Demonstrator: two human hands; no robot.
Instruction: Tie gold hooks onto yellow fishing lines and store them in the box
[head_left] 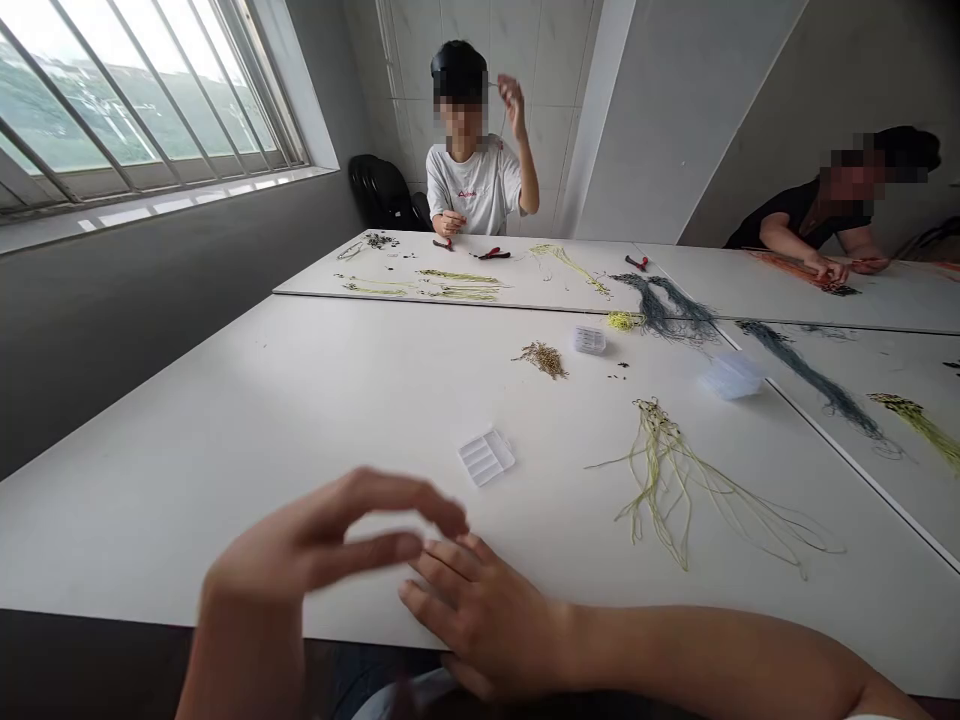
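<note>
My left hand (322, 535) is raised over the table's near edge, its fingers curved and the thumb apart from the index finger. Nothing shows between them. Its fingertips come close to the fingers of my right hand (491, 605); whether they touch I cannot tell. Palm down, my right hand rests by the table edge with its fingers stretched out and slightly spread, and no object is visible in it. Just beyond both hands lies a small clear plastic compartment box (486, 457). To the right is a loose bundle of yellow-green cords (664, 480) with dark ends.
Farther back are a heap of small gold-coloured metal pieces (546, 359), a second clear box (589, 340), a stacked clear container (731, 376) and grey-blue cord bundles (660, 300). Red-handled pliers (493, 254) lie before a person across the table. Another person handles orange cords (795, 272).
</note>
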